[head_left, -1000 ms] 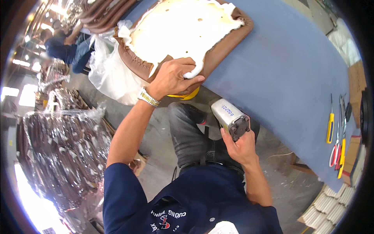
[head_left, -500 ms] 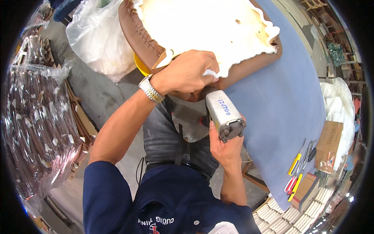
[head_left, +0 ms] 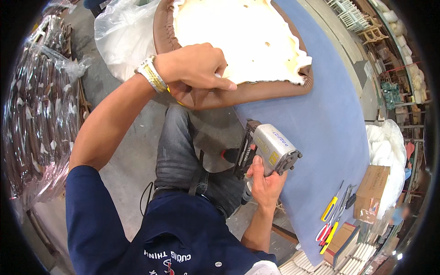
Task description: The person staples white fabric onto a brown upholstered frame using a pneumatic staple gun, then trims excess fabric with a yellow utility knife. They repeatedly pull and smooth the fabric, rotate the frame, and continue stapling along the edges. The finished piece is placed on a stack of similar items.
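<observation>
A chair seat pad lies upside down on the blue table (head_left: 321, 123): a cream underside (head_left: 243, 41) rimmed by brown leather cover (head_left: 270, 89). My left hand (head_left: 195, 66), with a watch at the wrist, pinches the brown leather at the pad's near edge. My right hand (head_left: 266, 181) grips a grey pneumatic staple gun (head_left: 270, 149) by its handle, held below the pad at the table's near edge, apart from the leather.
Screwdrivers with yellow handles and red-handled scissors (head_left: 332, 220) lie at the table's right end, beside a cardboard box (head_left: 371, 192). Clear plastic bags (head_left: 123, 32) sit left of the pad. Wrapped brown parts (head_left: 36, 110) are stacked on the floor at left.
The view has shifted closer over the pad. My left hand has slid along the pad's near edge, and my right hand has kept the staple gun below it.
</observation>
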Demonstrator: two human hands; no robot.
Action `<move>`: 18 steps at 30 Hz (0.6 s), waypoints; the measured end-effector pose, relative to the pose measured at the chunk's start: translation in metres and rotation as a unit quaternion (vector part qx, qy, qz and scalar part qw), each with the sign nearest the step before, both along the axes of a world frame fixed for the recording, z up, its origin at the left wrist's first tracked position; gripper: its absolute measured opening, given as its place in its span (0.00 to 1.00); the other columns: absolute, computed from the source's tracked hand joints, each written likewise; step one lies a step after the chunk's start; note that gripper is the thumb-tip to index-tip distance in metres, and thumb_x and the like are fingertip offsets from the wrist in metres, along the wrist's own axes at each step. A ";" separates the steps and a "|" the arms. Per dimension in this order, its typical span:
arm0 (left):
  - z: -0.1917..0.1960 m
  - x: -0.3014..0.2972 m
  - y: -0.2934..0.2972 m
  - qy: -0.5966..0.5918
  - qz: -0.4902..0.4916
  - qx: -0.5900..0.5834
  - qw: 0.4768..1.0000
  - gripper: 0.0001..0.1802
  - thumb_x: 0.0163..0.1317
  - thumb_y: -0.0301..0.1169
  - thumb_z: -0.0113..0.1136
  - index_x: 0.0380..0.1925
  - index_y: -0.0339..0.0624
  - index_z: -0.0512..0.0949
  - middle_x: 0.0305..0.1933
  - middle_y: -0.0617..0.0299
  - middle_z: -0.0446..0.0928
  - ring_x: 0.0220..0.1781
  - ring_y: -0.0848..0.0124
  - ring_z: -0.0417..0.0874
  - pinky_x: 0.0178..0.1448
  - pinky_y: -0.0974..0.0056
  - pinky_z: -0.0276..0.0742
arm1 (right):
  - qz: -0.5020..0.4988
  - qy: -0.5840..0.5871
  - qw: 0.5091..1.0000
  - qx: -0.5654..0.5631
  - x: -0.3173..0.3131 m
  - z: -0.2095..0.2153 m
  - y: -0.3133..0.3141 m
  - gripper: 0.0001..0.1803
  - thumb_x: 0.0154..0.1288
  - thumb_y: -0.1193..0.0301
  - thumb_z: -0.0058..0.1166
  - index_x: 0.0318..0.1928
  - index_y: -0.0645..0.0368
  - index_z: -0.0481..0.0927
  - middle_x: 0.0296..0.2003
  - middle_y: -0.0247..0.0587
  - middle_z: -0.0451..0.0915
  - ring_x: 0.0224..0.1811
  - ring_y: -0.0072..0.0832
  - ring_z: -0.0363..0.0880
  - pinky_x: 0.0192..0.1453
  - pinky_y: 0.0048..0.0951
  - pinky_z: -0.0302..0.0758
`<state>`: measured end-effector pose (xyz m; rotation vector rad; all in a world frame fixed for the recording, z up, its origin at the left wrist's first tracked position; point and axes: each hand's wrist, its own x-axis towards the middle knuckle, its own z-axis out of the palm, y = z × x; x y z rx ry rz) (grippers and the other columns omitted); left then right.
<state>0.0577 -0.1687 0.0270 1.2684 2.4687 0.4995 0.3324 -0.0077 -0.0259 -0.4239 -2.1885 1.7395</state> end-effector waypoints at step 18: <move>-0.046 0.002 0.031 0.010 -0.049 0.176 0.983 0.14 0.63 0.36 0.66 0.28 0.33 0.82 0.26 0.45 0.82 0.32 0.48 0.86 0.40 0.51 0.81 | 0.005 -0.058 0.986 0.155 -0.068 0.003 0.010 0.15 0.71 0.75 0.59 0.54 0.68 0.75 0.37 0.42 0.84 0.25 0.21 0.77 0.29 0.25 0.74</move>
